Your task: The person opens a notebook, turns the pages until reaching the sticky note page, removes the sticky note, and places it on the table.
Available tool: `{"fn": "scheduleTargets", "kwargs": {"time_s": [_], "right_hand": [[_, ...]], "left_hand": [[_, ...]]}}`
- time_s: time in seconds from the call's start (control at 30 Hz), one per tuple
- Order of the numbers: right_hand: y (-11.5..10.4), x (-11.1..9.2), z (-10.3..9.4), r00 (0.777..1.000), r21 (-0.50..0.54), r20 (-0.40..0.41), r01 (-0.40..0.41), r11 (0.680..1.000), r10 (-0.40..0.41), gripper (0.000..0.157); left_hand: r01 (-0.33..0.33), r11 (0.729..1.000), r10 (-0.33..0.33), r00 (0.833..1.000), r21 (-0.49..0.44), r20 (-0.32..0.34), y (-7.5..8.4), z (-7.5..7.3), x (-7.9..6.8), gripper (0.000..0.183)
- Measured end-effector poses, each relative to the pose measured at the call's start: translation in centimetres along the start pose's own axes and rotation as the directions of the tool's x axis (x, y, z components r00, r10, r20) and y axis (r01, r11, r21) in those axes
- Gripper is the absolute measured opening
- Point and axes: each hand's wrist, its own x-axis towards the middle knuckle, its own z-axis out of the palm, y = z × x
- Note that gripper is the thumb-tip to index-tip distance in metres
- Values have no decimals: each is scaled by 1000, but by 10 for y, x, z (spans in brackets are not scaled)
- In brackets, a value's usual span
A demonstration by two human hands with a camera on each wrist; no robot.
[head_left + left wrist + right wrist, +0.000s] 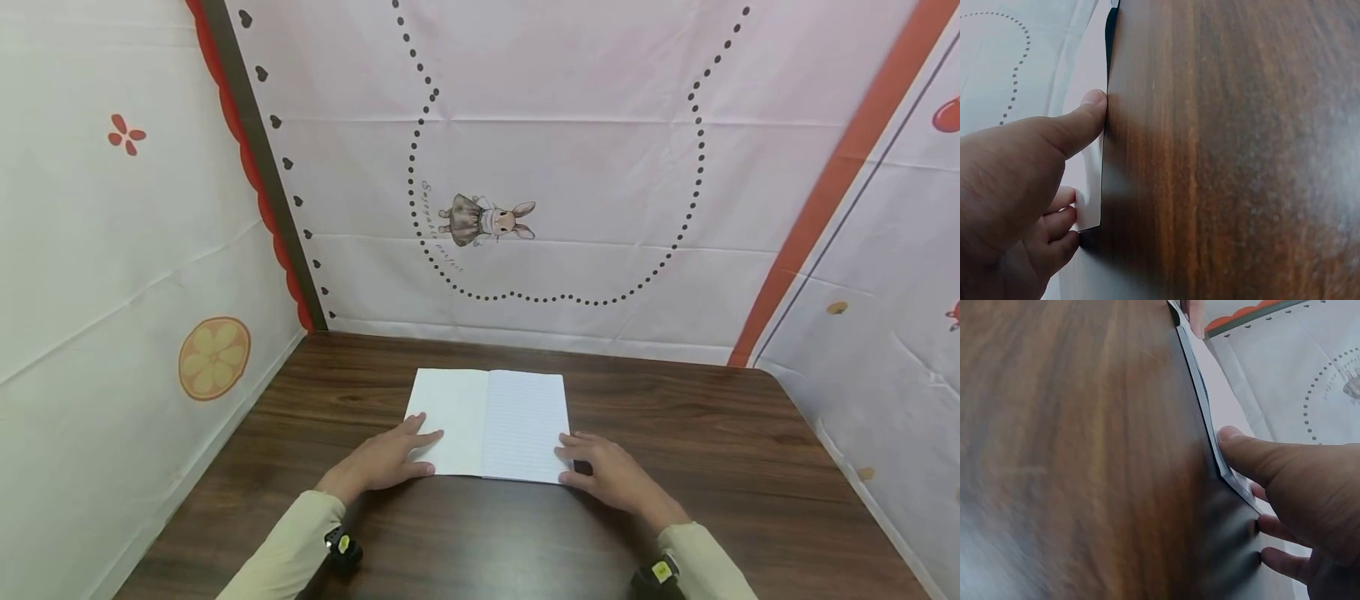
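An open notebook (523,425) lies flat on the dark wood table (465,533), its left page (453,408) blank and its right page lined. My left hand (384,460) rests with spread fingers on the blank page's lower left part. In the left wrist view its thumb (1088,119) lies along the near edge. At the opposite side, my right hand (611,473) touches the lined page's right edge. The right wrist view shows that thumb (1241,447) on top of the page near the corner, other fingers by the side edge. A thicker stack of sheets lies under the right page.
Printed white cloth walls surround the table: a back one (600,208) with a rabbit figure, a left one (90,275) with an orange slice, and one on the right (900,333). A black wrist camera (343,548) sits on the left wrist, another (656,577) on the right.
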Motion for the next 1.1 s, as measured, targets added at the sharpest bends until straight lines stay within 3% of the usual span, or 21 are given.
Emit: {"fn": "scheduleTargets", "kwargs": {"time_s": [0.33,0.6,0.9,1.1], "right_hand": [[0,5,-13,999,29,34,10,1000,-11,41],[-2,5,-10,999,38,23,-41,998,40,42],[-8,3,7,985,50,-121,-121,991,126,38],[-10,1,14,972,79,-158,-162,984,173,40]], "left_hand": [[-16,999,16,1000,-27,-7,1,-2,-1,61],[-15,1000,15,1000,-20,-5,1,-1,1,62],[-11,999,11,1000,-43,-8,2,-3,-1,62],[-16,998,15,1000,-59,-10,0,-1,-1,63]]}}
